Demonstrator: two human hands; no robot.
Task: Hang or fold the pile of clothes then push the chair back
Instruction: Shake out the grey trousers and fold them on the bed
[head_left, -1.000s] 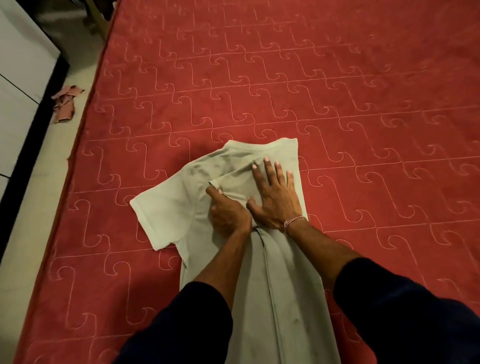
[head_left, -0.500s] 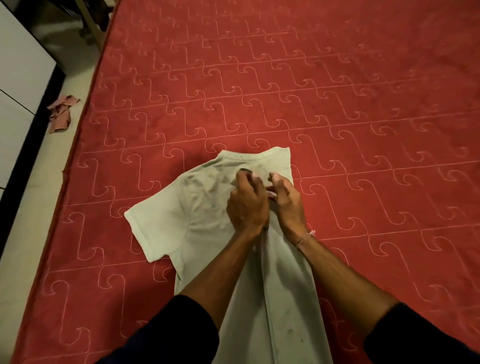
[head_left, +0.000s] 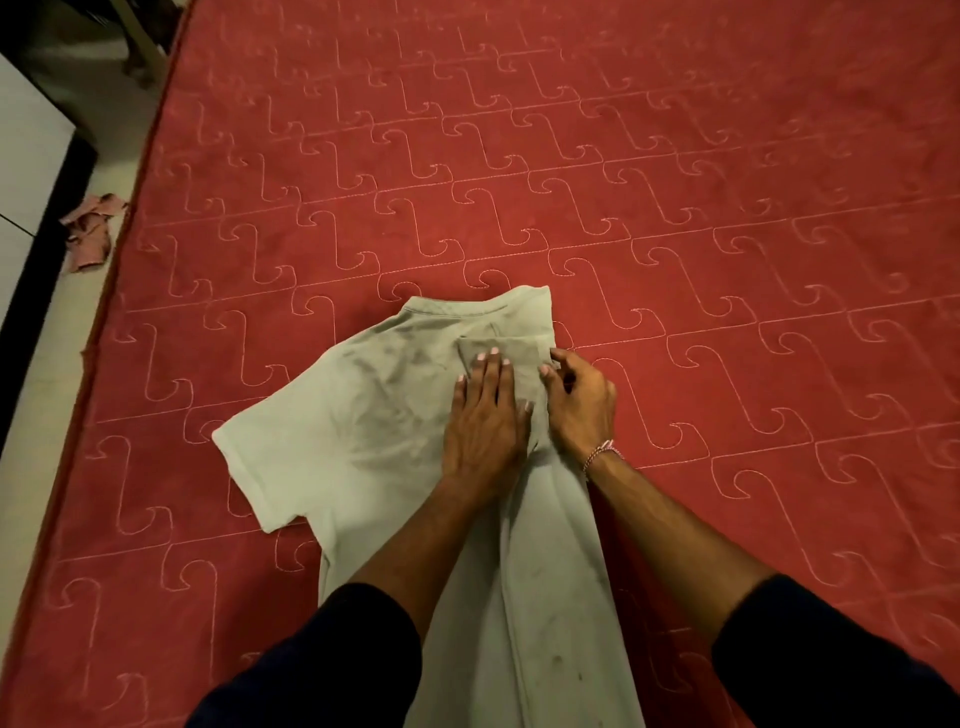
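Observation:
A pale grey-green T-shirt (head_left: 363, 441) lies on the red quilted mattress (head_left: 675, 234), collar pointing away from me. Its right side is folded inward, and its left sleeve spreads out flat to the left. My left hand (head_left: 485, 415) lies flat on the folded sleeve near the chest, fingers straight, pressing it down. My right hand (head_left: 576, 402) sits at the shirt's right edge with fingers curled, pinching the fold of the cloth. The shirt's lower part runs down between my forearms and out of view.
The mattress's left edge (head_left: 111, 291) runs diagonally down the left side. Beyond it is pale floor with a crumpled pinkish cloth (head_left: 91, 231) lying on it, and a white cabinet with a dark base (head_left: 31, 171). No chair is in view.
Both hands gripped the folded sleeve half a second ago. Now my left hand has flattened onto it and my right hand has shifted to the shirt's right edge.

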